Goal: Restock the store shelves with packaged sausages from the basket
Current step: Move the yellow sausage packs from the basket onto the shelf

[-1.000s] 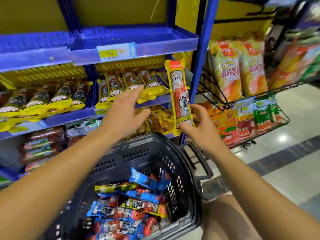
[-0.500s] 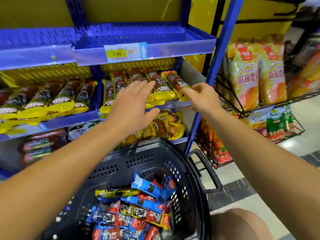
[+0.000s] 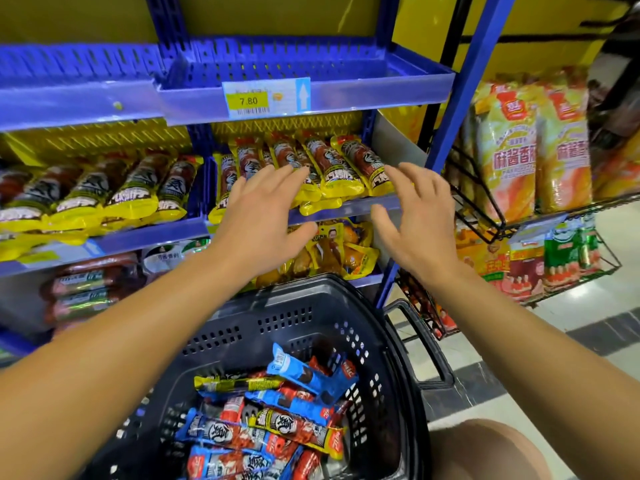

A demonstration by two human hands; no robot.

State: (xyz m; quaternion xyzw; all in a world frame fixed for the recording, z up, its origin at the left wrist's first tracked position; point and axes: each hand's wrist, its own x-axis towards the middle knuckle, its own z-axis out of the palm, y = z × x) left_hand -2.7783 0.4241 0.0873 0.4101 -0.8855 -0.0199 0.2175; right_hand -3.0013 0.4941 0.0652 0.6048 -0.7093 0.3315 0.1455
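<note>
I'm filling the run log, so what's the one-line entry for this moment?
left hand: open, over yellow sausage packs | right hand: open, holding nothing | basket: packs remain

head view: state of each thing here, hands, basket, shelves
left hand: open, fingers over the yellow sausage packs
right hand: open, holding nothing
basket: partly full of blue and yellow packs
top shelf: looks bare
middle shelf: stocked, packs lying in a row

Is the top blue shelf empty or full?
Empty as far as it shows. The top blue shelf above the 7.80 price tag shows only its bare slotted floor, no packs.
</note>
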